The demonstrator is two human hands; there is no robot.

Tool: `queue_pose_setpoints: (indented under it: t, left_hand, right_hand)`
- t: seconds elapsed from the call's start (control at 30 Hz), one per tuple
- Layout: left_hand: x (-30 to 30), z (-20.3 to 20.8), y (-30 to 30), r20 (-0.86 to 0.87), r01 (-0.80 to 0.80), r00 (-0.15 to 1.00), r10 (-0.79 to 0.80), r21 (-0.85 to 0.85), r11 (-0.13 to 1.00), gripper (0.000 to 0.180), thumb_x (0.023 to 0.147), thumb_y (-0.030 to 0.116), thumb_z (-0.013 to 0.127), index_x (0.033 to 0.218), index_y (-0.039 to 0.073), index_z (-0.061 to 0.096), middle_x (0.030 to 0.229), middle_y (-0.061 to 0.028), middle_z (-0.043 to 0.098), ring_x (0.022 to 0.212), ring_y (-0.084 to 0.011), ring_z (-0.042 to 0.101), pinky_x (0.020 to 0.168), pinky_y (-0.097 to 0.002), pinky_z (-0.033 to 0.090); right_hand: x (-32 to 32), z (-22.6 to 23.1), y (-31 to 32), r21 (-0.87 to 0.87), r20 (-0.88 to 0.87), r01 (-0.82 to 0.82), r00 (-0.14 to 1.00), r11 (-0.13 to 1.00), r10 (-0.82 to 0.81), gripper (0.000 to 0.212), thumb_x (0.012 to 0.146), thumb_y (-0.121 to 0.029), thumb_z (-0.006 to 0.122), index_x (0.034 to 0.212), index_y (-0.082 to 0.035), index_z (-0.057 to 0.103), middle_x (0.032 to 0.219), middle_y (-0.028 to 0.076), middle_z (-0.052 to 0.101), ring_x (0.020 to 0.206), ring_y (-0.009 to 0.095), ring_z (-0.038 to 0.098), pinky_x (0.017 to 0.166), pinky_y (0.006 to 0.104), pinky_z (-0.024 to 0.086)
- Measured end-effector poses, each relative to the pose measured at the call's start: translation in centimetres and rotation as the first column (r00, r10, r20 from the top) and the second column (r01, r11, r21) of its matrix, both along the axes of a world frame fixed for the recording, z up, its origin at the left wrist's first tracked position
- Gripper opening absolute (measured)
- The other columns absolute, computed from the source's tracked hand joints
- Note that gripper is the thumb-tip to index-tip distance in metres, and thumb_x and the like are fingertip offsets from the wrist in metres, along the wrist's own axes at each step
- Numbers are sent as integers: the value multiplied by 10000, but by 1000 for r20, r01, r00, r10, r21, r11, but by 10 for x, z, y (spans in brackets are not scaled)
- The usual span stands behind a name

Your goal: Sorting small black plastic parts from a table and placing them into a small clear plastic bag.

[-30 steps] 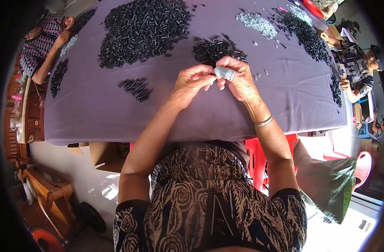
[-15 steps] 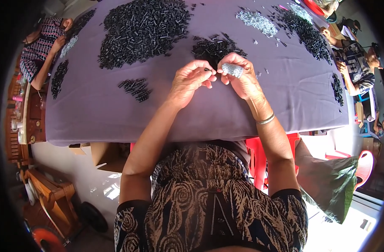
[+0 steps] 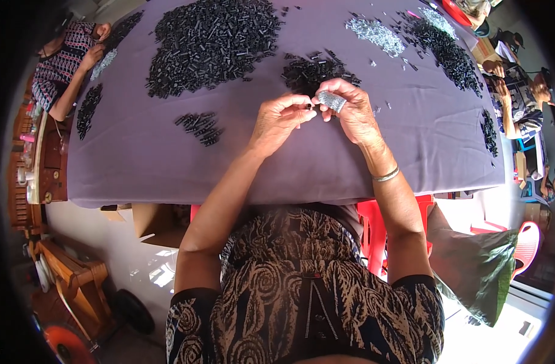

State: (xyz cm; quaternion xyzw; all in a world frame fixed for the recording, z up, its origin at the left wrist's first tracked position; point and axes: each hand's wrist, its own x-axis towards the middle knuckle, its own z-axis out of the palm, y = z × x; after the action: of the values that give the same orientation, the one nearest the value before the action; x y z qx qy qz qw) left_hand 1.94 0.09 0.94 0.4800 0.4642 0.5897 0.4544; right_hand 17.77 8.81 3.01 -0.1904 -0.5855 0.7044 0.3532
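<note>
My left hand (image 3: 277,122) pinches a small black piece (image 3: 309,107) between thumb and fingertips. Close against it, my right hand (image 3: 355,115) has its fingertips drawn together; whatever they pinch is too small to make out. A silvery-grey, speckled, sleeve-like cover (image 3: 331,101) sits at the thumb and finger of the right hand. Just beyond both hands lies a small heap of black tubular pieces (image 3: 317,70). To the left, several black pieces (image 3: 200,128) lie in a loose row on the purple-grey tablecloth (image 3: 229,176).
A large heap of black pieces (image 3: 214,45) covers the far left. Small silvery pieces (image 3: 374,36) lie at the far right, near another black heap (image 3: 444,57). People work at both sides. A red stool (image 3: 371,230) and a dark green bag (image 3: 474,267) stand below.
The whole view has shifted slightly. My left fingertips have moved a little closer to the right hand, and the black piece between them shows more clearly.
</note>
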Motion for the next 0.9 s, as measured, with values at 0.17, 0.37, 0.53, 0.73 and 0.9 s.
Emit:
queue_pose_setpoints:
  t: [0.17,0.37,0.53,0.73,0.9]
  left_hand:
    - [0,-4,2,90,-56,994,55,12,998,231,802,28,660,1029,6,620,831,-34,592,687,-96,556,576,-220,444]
    - [3,-1,1,99,-51,994,48,30,998,139,805,25,659,935,7,613,824,-23,580,684,-91,560,560,-210,439]
    - [4,0,1,79,-44,996,41,34,998,117,803,20,660,910,13,613,815,-18,579,687,-90,568,558,-209,438]
    - [4,-2,2,57,-70,996,66,57,996,110,802,12,659,906,10,625,791,-32,603,665,-97,581,554,-212,442]
    - [7,-6,1,83,-166,984,159,96,981,140,813,-12,638,953,-6,628,817,-62,629,674,-124,609,567,-222,465]
  right_hand:
    - [0,4,-2,22,-3,21,1000,1000,-21,106,853,-55,591,958,-46,604,859,25,629,736,77,574,584,204,479]
    - [-5,-1,-2,120,13,67,998,991,-69,97,842,-73,616,936,-55,628,844,-3,618,693,58,540,569,205,453]
    - [-5,2,-4,21,54,48,997,999,-49,69,834,-82,630,895,-56,647,811,-19,596,635,45,479,531,196,392]
    - [-5,1,-4,125,104,67,991,990,-81,93,813,-48,642,905,-37,652,834,2,592,702,75,532,603,212,438]
    - [-8,-7,-4,510,49,138,981,849,-189,153,817,7,611,969,8,625,885,62,611,821,149,591,745,256,480]
